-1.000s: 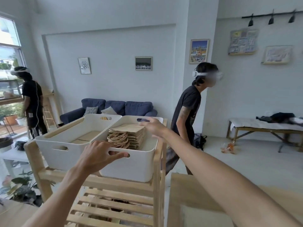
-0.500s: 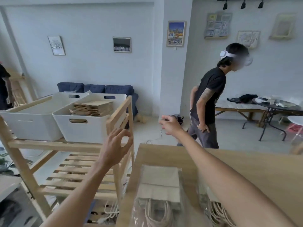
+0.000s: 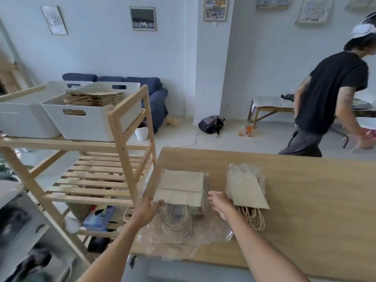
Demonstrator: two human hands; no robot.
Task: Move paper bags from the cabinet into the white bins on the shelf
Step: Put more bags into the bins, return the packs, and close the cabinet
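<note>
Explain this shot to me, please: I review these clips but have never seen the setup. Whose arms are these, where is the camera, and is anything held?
There is no machine here. The camera sits on a person's head and looks forward and down, so the two bare arms are the wearer's own. The left hand and right hand reach to either side of a stack of paper bags lying in clear wrap on a wooden cabinet top. Both hands are open; nothing is held yet. A second stack lies beside the right hand. To the left, a wooden shelf carries two white bins; the nearer bin already holds bags. Another person walks in the background.
</note>
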